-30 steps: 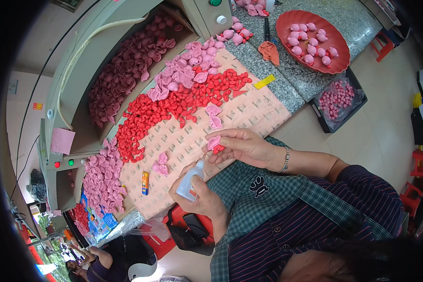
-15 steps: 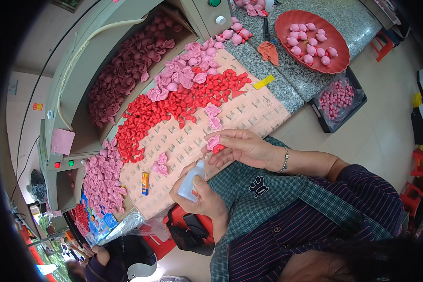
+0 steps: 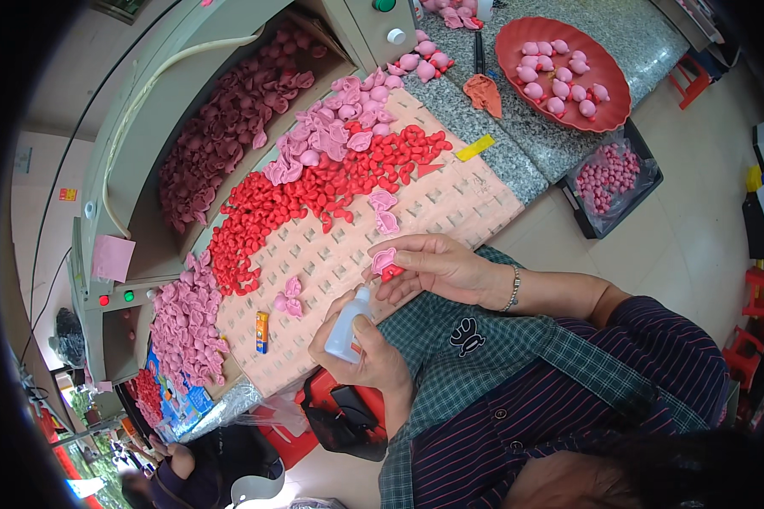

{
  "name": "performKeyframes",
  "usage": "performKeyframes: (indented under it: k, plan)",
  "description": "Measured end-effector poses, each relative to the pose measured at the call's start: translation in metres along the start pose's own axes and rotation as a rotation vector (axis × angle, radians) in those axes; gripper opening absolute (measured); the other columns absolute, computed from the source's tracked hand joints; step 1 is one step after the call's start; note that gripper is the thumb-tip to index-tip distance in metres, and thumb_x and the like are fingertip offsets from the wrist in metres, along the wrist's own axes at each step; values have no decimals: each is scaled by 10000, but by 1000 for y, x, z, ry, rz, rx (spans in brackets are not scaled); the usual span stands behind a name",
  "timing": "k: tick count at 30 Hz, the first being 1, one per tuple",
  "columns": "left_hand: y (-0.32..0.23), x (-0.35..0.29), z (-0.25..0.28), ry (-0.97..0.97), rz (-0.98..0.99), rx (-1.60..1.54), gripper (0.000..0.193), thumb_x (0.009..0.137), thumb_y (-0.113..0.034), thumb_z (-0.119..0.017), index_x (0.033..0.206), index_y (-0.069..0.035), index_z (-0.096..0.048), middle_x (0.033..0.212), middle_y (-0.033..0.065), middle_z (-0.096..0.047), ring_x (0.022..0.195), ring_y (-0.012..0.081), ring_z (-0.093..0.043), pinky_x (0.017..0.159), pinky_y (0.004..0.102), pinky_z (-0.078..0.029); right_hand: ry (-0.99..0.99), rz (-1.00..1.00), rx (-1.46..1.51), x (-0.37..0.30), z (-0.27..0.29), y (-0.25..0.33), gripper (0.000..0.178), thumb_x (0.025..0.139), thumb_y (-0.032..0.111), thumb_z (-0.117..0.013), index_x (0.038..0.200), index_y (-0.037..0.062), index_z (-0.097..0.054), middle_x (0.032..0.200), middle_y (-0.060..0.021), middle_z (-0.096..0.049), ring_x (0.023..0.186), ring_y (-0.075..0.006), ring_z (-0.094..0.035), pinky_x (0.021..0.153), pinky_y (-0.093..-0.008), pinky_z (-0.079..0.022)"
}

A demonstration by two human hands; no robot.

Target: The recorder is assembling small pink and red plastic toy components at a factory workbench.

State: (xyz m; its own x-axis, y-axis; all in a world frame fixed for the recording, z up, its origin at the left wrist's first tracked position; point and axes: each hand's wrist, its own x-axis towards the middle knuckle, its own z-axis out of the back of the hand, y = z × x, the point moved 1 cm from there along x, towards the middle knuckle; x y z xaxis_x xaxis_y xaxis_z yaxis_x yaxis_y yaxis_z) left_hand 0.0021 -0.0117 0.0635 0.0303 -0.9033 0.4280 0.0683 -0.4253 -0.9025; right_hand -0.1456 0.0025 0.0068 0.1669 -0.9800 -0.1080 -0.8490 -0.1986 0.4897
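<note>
I've got a big grey-green metal machine with an arched opening [image 3: 148, 131] filling the upper left, dark pink moulded pieces [image 3: 229, 127] piled inside it. Speckled grey granite worktop [image 3: 552, 157] upper right. Flat peach board with rows of small slit marks [image 3: 458, 204] runs across the centre. On the granite, upper right: red round scalloped plate [image 3: 607, 59] carrying pale pink rounded pieces with red bits. Black rectangular crate [image 3: 575, 212] on the floor below it, holding a clear bag of pink pieces [image 3: 607, 178]. Long heap of glossy red bean-like pieces [image 3: 310, 191] on the board's far side; pink cupped pieces heaped above it [image 3: 327, 127] and at left of centre [image 3: 182, 318]. Hands are apart, close together near frame centre. Right hand [image 3: 454, 270], bracelet at the wrist, comes in from the right; left hand [image 3: 380, 360] sits lower, wrapped round a translucent white plastic squeeze bottle [image 3: 345, 334], nozzle up, near the right fingers. I can't tell if the nozzle touches them. Small orange-and-blue box [image 3: 262, 332] lies on the board, left of the bottle. Right thumb and fingers pinch a small pink cupped piece [image 3: 384, 260], open side showing, red part [image 3: 391, 273] at its lower edge, just right of centre, over the board's near edge.
</note>
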Motion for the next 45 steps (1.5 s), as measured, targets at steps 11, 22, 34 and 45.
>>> performKeyframes:
  k: [11,22,34,45]
  plan:
    - [14,-8,-5,-87,8,-139,259,958,-115,-556,1082,64,-417,1036,287,-601,932,350,-659,873,460,-568,12,50,97,1,-2,3,500,1034,205,-498,1483,46,-346,1406,-225,-507,1125,-303,-648,909,-397,-572]
    - [13,-7,-7,-73,48,-139,223,958,-80,-519,1095,61,-414,1062,287,-600,952,354,-662,856,449,-578,12,93,124,1,-3,1,473,1041,186,-476,1472,39,-349,1423,-229,-488,1138,-331,-641,933,-448,-570]
    - [10,-7,-3,-34,42,-35,288,971,-108,-573,1125,73,-411,1094,293,-594,975,362,-665,844,440,-583,4,110,77,-1,-4,-1,447,1038,146,-474,1457,36,-365,1397,-221,-509,1138,-322,-641,934,-456,-571]
    - [9,-5,-6,-56,70,-29,229,967,-71,-528,1101,71,-409,1083,298,-599,963,355,-665,860,432,-577,22,125,94,0,-1,-2,440,1041,139,-466,1457,39,-362,1417,-215,-493,1156,-344,-630,919,-446,-581]
